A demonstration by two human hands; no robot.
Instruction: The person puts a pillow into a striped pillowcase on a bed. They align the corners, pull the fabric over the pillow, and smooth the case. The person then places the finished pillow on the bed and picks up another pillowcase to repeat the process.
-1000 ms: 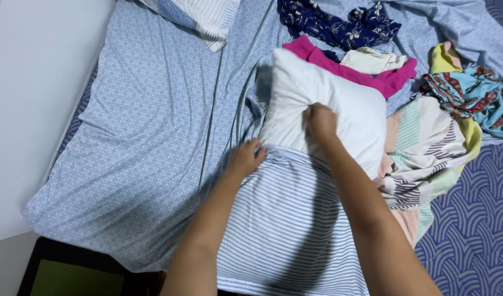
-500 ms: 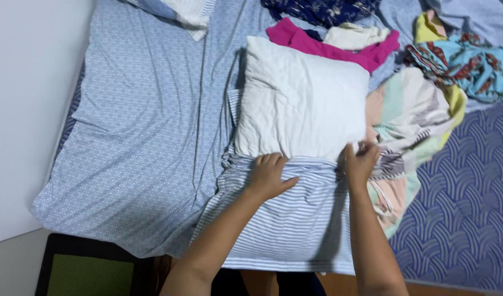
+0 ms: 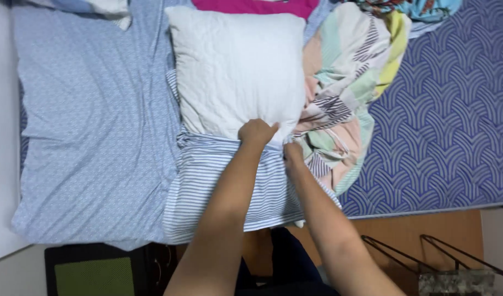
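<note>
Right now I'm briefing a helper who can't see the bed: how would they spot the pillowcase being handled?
On the mattress, find the plain white pillow near the middle. Its lower edge sits in the pillowcase, gripped by the left hand and right hand. It alone has thin blue-and-white stripes; the sheet beside it is finely dotted.

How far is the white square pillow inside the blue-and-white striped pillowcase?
Mostly out. Only the near edge of the white square pillow sits in the blue-and-white striped pillowcase, where both hands grip.
</note>
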